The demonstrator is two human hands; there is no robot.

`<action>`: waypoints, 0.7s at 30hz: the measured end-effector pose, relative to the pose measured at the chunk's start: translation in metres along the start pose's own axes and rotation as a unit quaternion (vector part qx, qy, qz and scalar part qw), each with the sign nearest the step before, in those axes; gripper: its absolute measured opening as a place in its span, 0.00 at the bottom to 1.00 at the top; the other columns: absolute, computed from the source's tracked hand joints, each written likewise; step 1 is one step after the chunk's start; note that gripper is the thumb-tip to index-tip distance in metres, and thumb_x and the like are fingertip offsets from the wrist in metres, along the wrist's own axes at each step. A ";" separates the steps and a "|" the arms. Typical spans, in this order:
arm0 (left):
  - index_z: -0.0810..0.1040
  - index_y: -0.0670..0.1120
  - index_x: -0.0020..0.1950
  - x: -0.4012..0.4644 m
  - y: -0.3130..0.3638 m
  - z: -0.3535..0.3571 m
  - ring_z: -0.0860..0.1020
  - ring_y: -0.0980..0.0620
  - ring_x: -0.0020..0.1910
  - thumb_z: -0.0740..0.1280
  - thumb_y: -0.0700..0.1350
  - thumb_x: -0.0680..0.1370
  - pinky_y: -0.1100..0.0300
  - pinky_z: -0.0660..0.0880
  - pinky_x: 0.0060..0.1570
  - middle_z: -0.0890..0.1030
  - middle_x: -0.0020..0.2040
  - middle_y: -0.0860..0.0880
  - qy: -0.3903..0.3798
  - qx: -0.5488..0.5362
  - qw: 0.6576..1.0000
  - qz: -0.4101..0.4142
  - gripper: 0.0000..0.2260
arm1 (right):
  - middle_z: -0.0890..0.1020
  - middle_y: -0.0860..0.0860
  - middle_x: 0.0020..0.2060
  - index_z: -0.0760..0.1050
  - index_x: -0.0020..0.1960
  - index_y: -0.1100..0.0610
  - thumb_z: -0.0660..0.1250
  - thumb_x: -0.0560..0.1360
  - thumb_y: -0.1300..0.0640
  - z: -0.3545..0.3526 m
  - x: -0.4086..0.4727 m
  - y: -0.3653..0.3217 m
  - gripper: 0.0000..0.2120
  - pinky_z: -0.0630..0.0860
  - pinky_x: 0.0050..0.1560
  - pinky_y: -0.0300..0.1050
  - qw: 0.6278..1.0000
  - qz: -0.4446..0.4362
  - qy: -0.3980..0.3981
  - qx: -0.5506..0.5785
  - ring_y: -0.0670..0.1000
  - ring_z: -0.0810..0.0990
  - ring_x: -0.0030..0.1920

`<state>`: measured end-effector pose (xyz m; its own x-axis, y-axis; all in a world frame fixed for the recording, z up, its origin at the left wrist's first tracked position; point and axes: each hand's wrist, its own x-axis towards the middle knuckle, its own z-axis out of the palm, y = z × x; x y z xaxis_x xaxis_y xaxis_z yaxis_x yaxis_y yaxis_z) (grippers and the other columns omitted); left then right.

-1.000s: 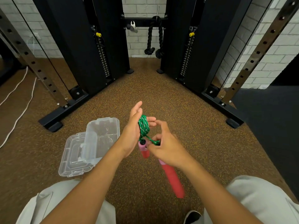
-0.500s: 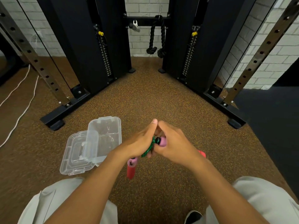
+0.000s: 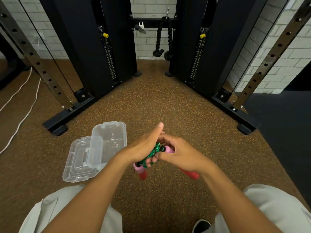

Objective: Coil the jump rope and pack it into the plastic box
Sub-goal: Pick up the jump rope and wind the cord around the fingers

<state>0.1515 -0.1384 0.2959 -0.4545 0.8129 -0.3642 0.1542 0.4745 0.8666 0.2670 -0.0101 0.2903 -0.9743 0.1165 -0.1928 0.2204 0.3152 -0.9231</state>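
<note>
— As far as we see, the jump rope (image 3: 154, 153) is bunched between both hands, coiling about done.
— Grips? We see the left hand (image 3: 143, 148) wrapped around the green coil, the right hand (image 3: 178, 153) pinching a pink-red handle.
— And the plastic box (image 3: 109, 142)?
— Open on the floor, left of the hands, nothing packed.

The plastic box (image 3: 107, 142) is clear, glossy plastic, its lid (image 3: 79, 161) alike. The jump rope (image 3: 154, 152) is braided green cord with matt pink-and-red foam-like handles (image 3: 141, 171). The floor (image 3: 159, 101) is speckled, rough rubber.
</note>
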 end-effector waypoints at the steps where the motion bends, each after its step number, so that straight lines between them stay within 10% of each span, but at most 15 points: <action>1: 0.80 0.50 0.55 0.000 0.001 0.002 0.74 0.51 0.25 0.43 0.74 0.78 0.58 0.74 0.28 0.77 0.29 0.46 0.013 0.016 1.000 0.005 0.36 | 0.86 0.48 0.56 0.74 0.70 0.52 0.72 0.76 0.58 -0.001 0.000 -0.001 0.22 0.78 0.65 0.44 1.000 0.000 -0.002 -0.004 0.44 0.85 0.57; 9: 0.81 0.50 0.41 0.000 0.004 0.016 0.77 0.49 0.20 0.59 0.66 0.81 0.63 0.71 0.23 0.82 0.26 0.44 0.121 0.041 0.991 0.037 0.24 | 0.87 0.56 0.38 0.78 0.52 0.54 0.67 0.73 0.66 0.002 0.001 -0.011 0.12 0.79 0.31 0.44 0.999 -0.019 0.009 -0.024 0.52 0.84 0.32; 13: 0.81 0.52 0.33 0.004 0.002 0.014 0.76 0.52 0.18 0.66 0.64 0.79 0.66 0.67 0.22 0.78 0.23 0.49 0.191 0.059 0.978 0.066 0.21 | 0.83 0.44 0.31 0.79 0.44 0.51 0.71 0.70 0.61 0.007 0.007 -0.003 0.07 0.75 0.33 0.47 0.998 -0.016 0.042 -0.047 0.44 0.78 0.31; 21: 0.77 0.59 0.62 0.002 -0.002 -0.008 0.85 0.46 0.53 0.74 0.55 0.72 0.49 0.80 0.57 0.87 0.51 0.45 -0.007 -0.077 0.997 0.028 0.20 | 0.80 0.45 0.36 0.78 0.48 0.54 0.72 0.64 0.50 -0.005 0.006 0.004 0.14 0.75 0.41 0.45 0.994 0.006 0.108 0.002 0.44 0.75 0.36</action>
<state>0.1432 -0.1404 0.2966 -0.4361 0.8421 -0.3173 0.0427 0.3715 0.9274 0.2623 -0.0033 0.2869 -0.9386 0.3201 -0.1284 0.2314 0.3082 -0.9228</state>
